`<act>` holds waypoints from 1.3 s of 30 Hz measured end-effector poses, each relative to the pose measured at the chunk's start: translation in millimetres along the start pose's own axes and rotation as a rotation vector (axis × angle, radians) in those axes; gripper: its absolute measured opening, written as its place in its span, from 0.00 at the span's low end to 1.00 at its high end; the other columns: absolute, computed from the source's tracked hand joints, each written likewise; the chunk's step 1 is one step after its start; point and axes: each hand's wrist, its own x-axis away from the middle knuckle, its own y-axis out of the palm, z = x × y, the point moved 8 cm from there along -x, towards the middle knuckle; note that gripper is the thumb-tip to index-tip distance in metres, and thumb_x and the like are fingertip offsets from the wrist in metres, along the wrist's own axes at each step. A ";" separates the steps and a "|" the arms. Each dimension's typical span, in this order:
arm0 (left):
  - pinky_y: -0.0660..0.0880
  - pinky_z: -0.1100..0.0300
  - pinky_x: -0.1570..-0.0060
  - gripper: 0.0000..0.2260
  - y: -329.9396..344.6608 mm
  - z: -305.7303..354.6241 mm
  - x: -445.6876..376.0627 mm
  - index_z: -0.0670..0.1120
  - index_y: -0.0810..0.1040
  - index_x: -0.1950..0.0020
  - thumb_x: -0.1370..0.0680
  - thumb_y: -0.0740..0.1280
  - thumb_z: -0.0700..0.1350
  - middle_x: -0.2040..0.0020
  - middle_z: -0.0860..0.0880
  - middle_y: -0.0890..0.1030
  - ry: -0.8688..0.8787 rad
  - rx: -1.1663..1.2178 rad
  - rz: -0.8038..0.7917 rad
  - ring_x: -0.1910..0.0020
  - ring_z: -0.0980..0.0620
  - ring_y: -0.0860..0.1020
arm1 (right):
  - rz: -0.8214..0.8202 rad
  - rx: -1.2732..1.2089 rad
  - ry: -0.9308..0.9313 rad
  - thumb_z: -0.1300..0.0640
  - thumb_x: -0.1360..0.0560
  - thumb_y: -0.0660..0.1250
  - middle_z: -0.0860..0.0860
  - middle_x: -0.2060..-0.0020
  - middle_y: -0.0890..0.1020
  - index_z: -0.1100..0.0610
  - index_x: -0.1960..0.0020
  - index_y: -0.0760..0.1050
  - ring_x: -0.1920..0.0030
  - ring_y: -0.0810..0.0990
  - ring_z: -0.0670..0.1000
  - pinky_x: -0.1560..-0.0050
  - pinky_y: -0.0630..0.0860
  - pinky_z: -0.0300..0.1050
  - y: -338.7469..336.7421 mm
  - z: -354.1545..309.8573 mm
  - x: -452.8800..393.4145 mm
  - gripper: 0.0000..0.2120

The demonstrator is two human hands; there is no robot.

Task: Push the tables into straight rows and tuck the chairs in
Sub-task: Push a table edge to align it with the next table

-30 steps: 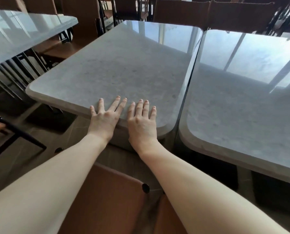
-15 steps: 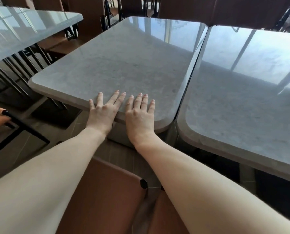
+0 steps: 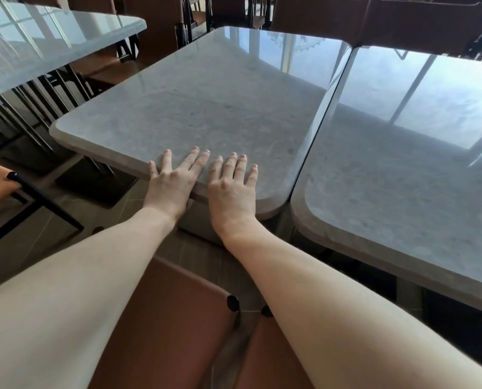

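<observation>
The left hand (image 3: 172,183) and right hand (image 3: 232,189) lie palm-down, fingers straight and slightly spread, on the grey rounded-corner marble table (image 3: 206,102), wrists past its near edge.

Right table (image 3: 402,192): right side and near corner cut by frame edge. Left table (image 3: 37,46): only one corner in view. Palms of left hand (image 3: 172,183) and right hand (image 3: 231,189) hidden. Nearest chair (image 3: 164,318): back partly covered by forearms.
</observation>
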 end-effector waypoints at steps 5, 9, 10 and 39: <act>0.56 0.30 0.25 0.37 1.3 -2.1 -0.3 0.57 0.45 0.16 0.18 0.55 0.30 0.16 0.56 0.49 -0.003 0.004 -0.005 0.20 0.31 0.52 | -0.004 0.006 -0.005 0.62 0.15 0.52 0.70 0.22 0.51 0.66 0.20 0.46 0.21 0.48 0.70 0.25 0.46 0.69 -0.4 -1.3 0.1 0.27; 0.56 0.31 0.25 0.38 0.0 -1.3 1.7 0.57 0.45 0.16 0.18 0.56 0.30 0.16 0.56 0.49 -0.014 0.013 -0.019 0.20 0.32 0.52 | -0.002 -0.003 -0.005 0.62 0.15 0.51 0.70 0.22 0.52 0.66 0.20 0.46 0.21 0.48 0.70 0.25 0.46 0.69 0.1 -1.9 2.2 0.27; 0.56 0.31 0.25 0.38 -0.6 -0.4 2.6 0.57 0.45 0.16 0.18 0.56 0.30 0.16 0.56 0.49 -0.015 0.019 -0.015 0.20 0.32 0.52 | -0.004 0.000 -0.005 0.62 0.15 0.51 0.70 0.22 0.52 0.66 0.20 0.46 0.21 0.48 0.70 0.25 0.46 0.69 0.3 -1.7 2.9 0.27; 0.52 0.39 0.21 0.43 -11.4 -8.5 29.7 0.56 0.45 0.16 0.23 0.68 0.42 0.16 0.55 0.45 0.101 0.245 -0.242 0.17 0.40 0.44 | -0.182 0.022 0.143 0.59 0.21 0.66 0.59 0.19 0.43 0.59 0.18 0.40 0.19 0.41 0.59 0.20 0.43 0.57 -9.0 -4.8 14.9 0.43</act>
